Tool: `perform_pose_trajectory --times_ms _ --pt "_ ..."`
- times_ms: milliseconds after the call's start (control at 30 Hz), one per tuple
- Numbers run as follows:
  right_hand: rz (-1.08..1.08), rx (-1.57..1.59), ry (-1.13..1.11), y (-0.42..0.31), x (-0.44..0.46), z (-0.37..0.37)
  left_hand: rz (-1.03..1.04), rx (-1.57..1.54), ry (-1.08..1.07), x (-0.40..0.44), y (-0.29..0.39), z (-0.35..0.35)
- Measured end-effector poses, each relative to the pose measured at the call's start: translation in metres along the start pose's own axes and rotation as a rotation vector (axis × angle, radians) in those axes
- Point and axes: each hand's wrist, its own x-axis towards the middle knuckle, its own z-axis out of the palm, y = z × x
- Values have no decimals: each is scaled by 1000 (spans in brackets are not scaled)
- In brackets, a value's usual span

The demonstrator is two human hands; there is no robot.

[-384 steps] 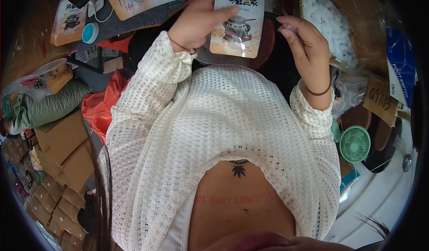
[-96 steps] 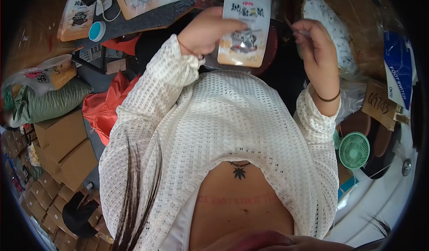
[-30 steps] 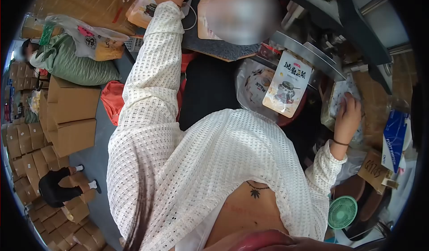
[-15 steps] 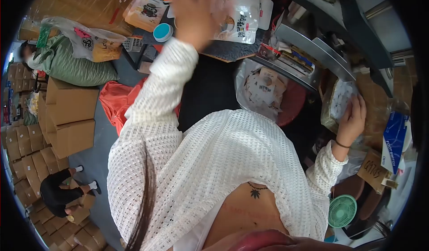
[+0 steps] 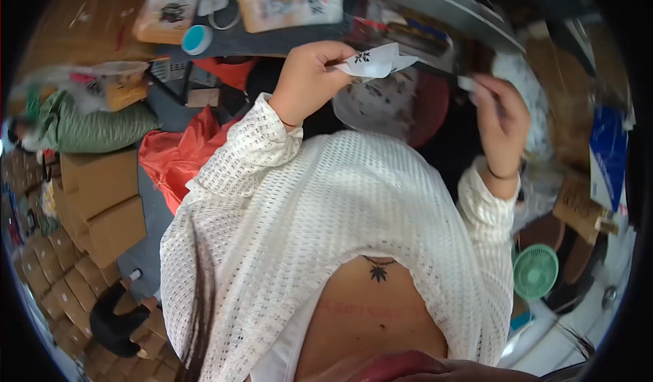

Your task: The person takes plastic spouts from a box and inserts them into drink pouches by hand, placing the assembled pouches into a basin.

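My left hand [image 5: 309,79] is closed on a pale pouch [image 5: 373,64], which is seen at a steep angle and looks bent, with a dark print near my thumb. To the right, my right hand [image 5: 502,113] pinches a small white piece [image 5: 466,83], blurred, a short way from the pouch. Beneath and between my hands sits a red tub [image 5: 432,107] lined with clear plastic, with printed pouches [image 5: 381,98] inside. Beyond my right hand lies a heap of small white pieces [image 5: 522,96].
Printed pouches [image 5: 289,1] and a jar with a teal lid [image 5: 196,40] are on the dark table [image 5: 262,41]. A metal machine edge [image 5: 456,8] crosses the top. Left: red bag [image 5: 180,154], green sack [image 5: 95,127], cartons [image 5: 102,178], a bending person [image 5: 119,321]. Right: green fan [image 5: 535,271].
My left hand has come back from the table with a pouch in it. My right hand has lifted away from the white pieces and now pinches one. The view has shifted.
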Motion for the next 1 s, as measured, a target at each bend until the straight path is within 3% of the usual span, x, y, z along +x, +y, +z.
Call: perform_pose_trajectory --times_ms 67,167,267,367,467,533,600,733,867,1000 --pt "-30 112 -9 -11 3 12 15 56 -100 -1 10 15" --pt "95 334 40 -31 13 16 11 -12 -151 -4 14 35" --pt "-18 144 -36 -23 15 24 -2 -31 -221 -7 14 44" --pt "-103 -84 -110 -16 16 8 -205 -312 -309 -15 19 58" --pt "-288 -311 -333 -15 20 -3 -283 -410 -424 -18 17 68" --pt "-205 -209 -240 -9 19 -8 -353 -441 -479 -18 19 70" --pt "-21 34 -111 -13 15 -9 -307 -363 -474 -15 18 70" --pt "148 175 -33 -14 8 3 -254 -338 -443 -16 14 74" --pt "-50 -88 -78 0 7 -2 -340 -464 -458 -18 22 78" --pt "-169 -161 -268 2 14 -13 -451 -548 -525 -21 24 82"
